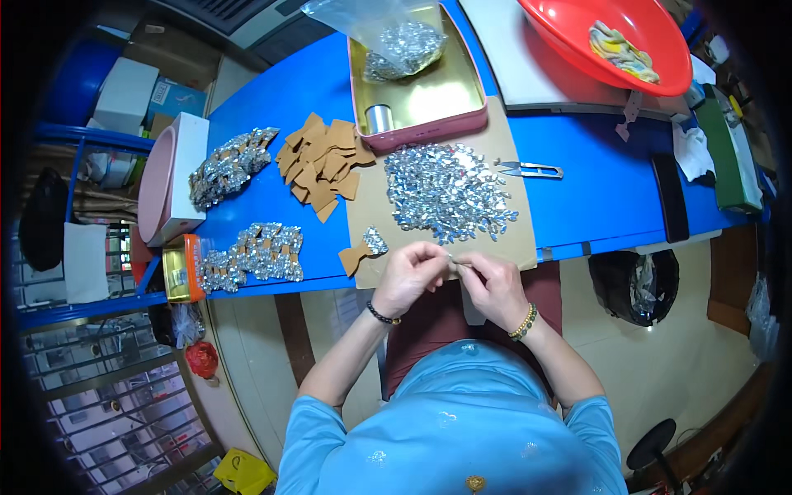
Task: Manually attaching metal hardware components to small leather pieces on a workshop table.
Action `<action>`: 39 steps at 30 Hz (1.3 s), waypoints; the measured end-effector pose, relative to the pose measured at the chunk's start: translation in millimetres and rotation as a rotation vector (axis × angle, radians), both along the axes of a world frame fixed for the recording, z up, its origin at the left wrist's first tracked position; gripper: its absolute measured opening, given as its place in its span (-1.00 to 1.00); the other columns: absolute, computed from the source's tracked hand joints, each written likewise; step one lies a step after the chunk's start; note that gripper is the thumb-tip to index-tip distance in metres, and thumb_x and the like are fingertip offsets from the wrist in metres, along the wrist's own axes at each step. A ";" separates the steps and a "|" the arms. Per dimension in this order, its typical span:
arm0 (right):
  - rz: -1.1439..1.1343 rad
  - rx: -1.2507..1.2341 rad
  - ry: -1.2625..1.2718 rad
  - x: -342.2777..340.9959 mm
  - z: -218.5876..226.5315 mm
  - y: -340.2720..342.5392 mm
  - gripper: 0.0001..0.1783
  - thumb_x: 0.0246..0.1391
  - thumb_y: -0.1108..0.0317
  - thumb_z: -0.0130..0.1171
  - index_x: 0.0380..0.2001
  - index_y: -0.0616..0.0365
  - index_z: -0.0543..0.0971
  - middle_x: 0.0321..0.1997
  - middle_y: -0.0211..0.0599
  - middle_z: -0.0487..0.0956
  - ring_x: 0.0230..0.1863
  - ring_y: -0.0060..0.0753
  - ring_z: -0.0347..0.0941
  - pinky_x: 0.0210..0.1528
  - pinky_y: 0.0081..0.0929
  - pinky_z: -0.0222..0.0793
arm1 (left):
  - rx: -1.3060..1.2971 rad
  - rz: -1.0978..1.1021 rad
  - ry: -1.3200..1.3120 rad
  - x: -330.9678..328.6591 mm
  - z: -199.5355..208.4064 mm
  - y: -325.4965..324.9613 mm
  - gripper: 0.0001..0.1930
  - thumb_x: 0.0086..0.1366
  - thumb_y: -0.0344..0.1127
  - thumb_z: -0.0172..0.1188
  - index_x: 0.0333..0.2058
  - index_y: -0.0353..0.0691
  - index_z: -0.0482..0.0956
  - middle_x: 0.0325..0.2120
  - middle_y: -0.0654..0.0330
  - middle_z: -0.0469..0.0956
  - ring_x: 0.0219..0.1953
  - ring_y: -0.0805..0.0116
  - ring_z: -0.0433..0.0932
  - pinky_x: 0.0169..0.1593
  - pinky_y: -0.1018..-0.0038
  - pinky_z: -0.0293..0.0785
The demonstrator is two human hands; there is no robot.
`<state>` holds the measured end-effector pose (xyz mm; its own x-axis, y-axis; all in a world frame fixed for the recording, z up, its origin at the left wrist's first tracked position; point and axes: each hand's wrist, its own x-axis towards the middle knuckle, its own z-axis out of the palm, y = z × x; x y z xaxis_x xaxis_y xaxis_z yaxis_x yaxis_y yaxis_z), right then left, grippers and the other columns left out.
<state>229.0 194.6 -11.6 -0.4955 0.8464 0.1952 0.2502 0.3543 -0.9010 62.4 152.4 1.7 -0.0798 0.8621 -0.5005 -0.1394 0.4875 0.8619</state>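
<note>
My left hand (411, 279) and my right hand (495, 289) meet at the front edge of a cardboard sheet (521, 198). Thumb and fingertips are pinched on both, close around something tiny that I cannot make out. Just beyond them spreads a pile of shiny silver rhinestones (445, 190). Beside my left hand lies a tan bow-shaped piece (352, 257), its upper end covered with silver stones. Further left is a heap of plain tan bow-shaped pieces (322, 165). Thread snips (530, 170) rest to the right of the stones.
A pink-rimmed tin (429, 128) at the back holds a thread spool (379, 120) and a bag of stones (404, 51). Stone-covered pieces (256, 254) are stacked at left. A red basin (569, 45) with a cloth stands back right; a black bag (615, 289) hangs below the blue table.
</note>
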 end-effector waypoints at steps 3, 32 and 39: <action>-0.005 -0.097 -0.039 2.7 -0.7 -1.6 -0.94 -0.02 0.44 0.09 -0.44 0.18 0.51 -0.54 -0.14 0.53 -0.50 -0.13 0.50 -0.48 -0.33 0.38 | 0.038 0.005 0.088 12.1 0.7 -1.6 -0.92 0.17 -0.42 0.10 -0.42 -0.31 0.51 -0.55 0.29 0.52 -0.60 0.63 0.41 -0.53 0.69 0.34; -0.053 -0.530 0.257 5.4 -7.6 8.2 -0.91 0.16 0.45 -0.05 -0.32 0.20 0.28 -0.60 -0.44 0.46 -0.68 -0.76 0.27 -0.66 -0.71 0.17 | 0.617 -0.052 1.000 9.0 -15.3 10.5 -0.91 0.01 -0.52 0.19 -0.45 -0.31 0.49 -0.54 0.09 0.45 -0.51 0.23 0.47 -0.43 0.40 0.39; -0.009 -0.199 0.052 -1.9 -12.4 1.2 -0.92 0.05 0.49 0.04 -0.38 0.24 0.38 -0.62 -0.34 0.47 -0.67 -0.64 0.35 -0.62 -0.62 0.24 | 0.633 -0.032 1.064 3.2 -28.2 11.4 -0.90 0.00 -0.54 0.18 -0.45 -0.32 0.49 -0.55 0.07 0.46 -0.49 0.17 0.49 -0.42 0.37 0.40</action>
<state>227.1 195.8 -24.0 -0.4810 0.8754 0.0490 0.2041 0.1661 -0.9647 65.6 163.8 -26.5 -0.1666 0.9375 0.3055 0.7784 -0.0652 0.6244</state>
